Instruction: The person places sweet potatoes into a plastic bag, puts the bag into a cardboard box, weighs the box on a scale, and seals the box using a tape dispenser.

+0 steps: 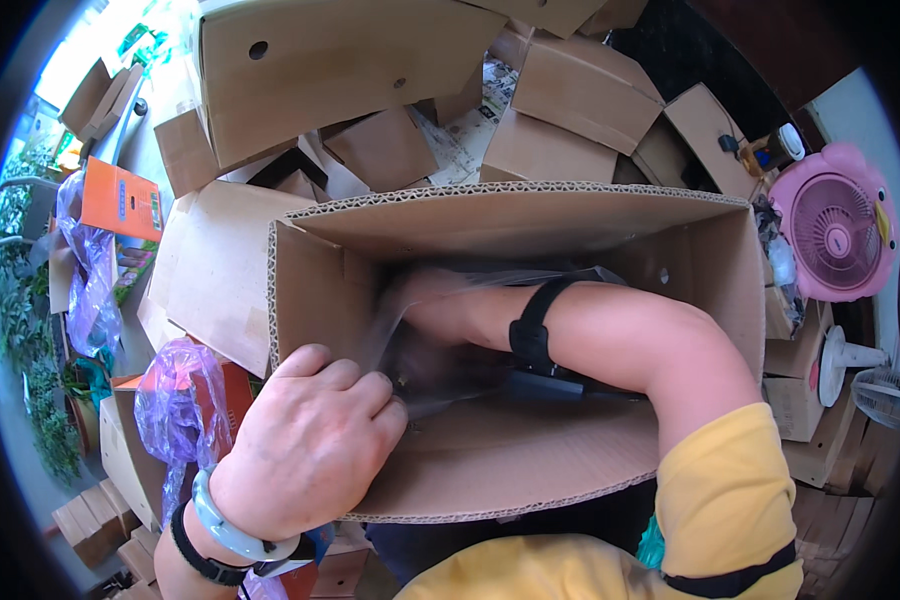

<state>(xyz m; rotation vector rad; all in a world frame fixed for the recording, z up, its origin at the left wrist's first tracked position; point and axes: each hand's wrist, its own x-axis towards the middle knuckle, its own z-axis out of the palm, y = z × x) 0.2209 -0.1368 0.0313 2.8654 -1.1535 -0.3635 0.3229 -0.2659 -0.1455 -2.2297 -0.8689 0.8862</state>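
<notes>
A large open cardboard box (530, 465) stands right in front of me. My left hand (315, 435) is closed at its near left corner, the fingers curled over the rim and pinching the edge of a clear plastic bag (388, 325). That thin film spreads inside the box and partly covers my other hand. Deep in the box, my right hand (425, 305) reaches toward the left end; it is blurred and shaded, so its fingers cannot be made out. Below the right forearm lies a dark bluish flat piece (545, 387), its kind unclear.
Cardboard boxes (340, 75) pile up beyond the open one. Purple plastic bags (182, 395) and an orange box (120, 198) are on the left, with green plants farther out. A pink fan (838, 225) and a white fan (845, 365) stand at the right.
</notes>
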